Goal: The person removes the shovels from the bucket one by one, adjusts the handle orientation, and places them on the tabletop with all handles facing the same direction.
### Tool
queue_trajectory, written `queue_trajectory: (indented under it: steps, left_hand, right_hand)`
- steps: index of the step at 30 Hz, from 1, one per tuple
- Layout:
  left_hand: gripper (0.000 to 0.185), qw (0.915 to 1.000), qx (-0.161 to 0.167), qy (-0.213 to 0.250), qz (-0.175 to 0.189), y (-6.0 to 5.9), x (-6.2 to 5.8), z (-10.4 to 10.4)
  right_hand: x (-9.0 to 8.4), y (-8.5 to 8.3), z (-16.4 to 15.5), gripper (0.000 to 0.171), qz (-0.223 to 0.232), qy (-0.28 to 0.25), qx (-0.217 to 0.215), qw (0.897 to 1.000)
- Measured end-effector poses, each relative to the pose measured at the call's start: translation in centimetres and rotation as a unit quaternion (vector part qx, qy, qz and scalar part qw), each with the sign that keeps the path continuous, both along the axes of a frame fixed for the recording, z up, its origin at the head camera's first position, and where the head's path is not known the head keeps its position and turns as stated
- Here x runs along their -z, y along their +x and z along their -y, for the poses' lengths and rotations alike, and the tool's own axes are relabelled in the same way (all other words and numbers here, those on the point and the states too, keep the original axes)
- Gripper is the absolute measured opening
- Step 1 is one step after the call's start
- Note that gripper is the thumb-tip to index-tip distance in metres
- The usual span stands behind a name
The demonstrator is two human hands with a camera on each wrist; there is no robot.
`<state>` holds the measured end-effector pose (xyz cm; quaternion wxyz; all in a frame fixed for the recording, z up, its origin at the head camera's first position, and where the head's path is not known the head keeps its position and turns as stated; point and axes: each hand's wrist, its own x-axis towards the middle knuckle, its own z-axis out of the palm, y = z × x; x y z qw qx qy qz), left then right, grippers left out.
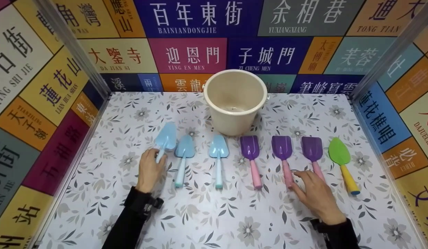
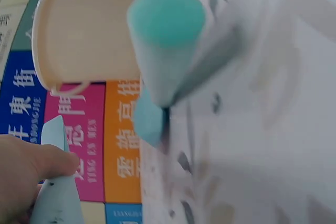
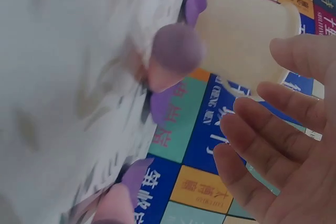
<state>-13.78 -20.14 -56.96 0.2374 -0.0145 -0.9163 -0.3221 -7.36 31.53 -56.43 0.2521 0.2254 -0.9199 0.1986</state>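
Observation:
My left hand [image 1: 150, 169] pinches the handle of a light blue toy trowel [image 1: 166, 136], its blade raised at a tilt toward the back. In the left wrist view the thumb lies across that pale blue handle [image 2: 56, 198]. Two more light blue trowels, a near one [image 1: 185, 147] and another [image 1: 219, 147], lie to its right. My right hand [image 1: 315, 195] hovers with spread fingers over the pink handles of a purple shovel [image 1: 282, 147] and its neighbor [image 1: 312, 148]; the right wrist view shows the palm holding nothing. A third purple shovel [image 1: 250, 147] lies left of these.
A cream bucket [image 1: 232, 122] stands at the back middle, behind the row of tools. At the right end lies a green leaf-shaped trowel [image 1: 339, 151] with a yellow handle. Printed panels [image 1: 188, 55] wall in the flowered tabletop [image 1: 200, 218] at the back and both sides.

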Motion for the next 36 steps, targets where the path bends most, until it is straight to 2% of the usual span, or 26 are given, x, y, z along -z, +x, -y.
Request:
queue_trajectory:
  steps: [3,9,16,21,26,31,36]
  left_hand:
    - [0.017,0.9993,-0.014,0.01,0.032,0.0,0.6,1.3]
    - [0.018,0.9953,-0.031,-0.005,0.091,0.3,1.5,2.8]
    - [0.024,0.9847,-0.049,0.007,0.167,-0.1,1.7,3.9]
    - [0.027,0.9785,-0.055,0.006,0.198,-0.5,1.7,4.6]
    - [0.029,0.9718,-0.047,-0.015,0.231,-0.8,1.6,4.9]
    - [0.032,0.9635,-0.04,-0.015,0.264,-0.9,1.3,4.9]
    - [0.034,0.9616,-0.036,-0.018,0.272,-0.9,1.2,5.0]
  right_hand:
    - [0.3,0.4,-0.5,0.037,0.004,0.016,0.016,1.0]
    - [0.5,1.0,-0.9,0.034,0.026,0.016,0.027,0.999]
    - [0.8,1.5,-1.3,0.034,0.036,0.013,0.04,0.998]
    - [0.8,1.6,-1.4,0.032,0.046,0.014,0.046,0.998]
    - [0.8,1.7,-1.5,0.031,0.051,0.016,0.049,0.997]
    - [0.7,1.7,-1.6,0.031,0.054,0.017,0.048,0.997]
    - [0.6,1.8,-1.8,0.031,0.071,0.017,0.055,0.996]
